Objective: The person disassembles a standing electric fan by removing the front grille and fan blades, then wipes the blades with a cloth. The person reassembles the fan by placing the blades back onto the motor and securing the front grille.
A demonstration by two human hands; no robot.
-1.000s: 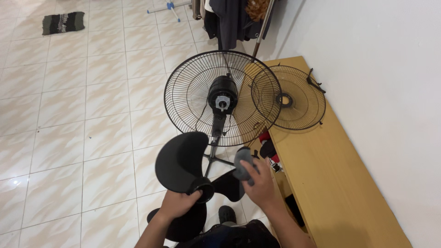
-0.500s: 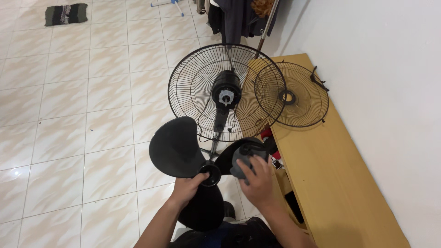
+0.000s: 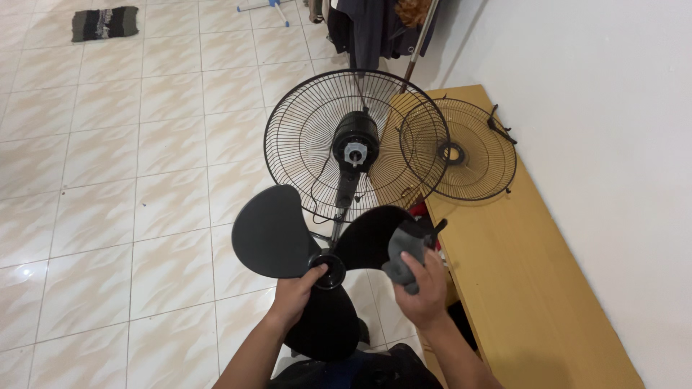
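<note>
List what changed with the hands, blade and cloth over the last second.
The right hand slid the grey cloth up from beside the hub onto the right-hand blade of the black fan blade, where it now presses. The left hand kept its grip at the hub. The standing fan and the loose grille on the wooden bench stayed put.

A room in a home: glossy cream floor tiles [image 3: 108, 166], a plain white wall [image 3: 598, 94], clothes [image 3: 371, 29] hanging on a rack in the corner, a small dark mat [image 3: 104, 23] on the floor, and a low wooden worktop [image 3: 533, 288] along the wall.
</note>
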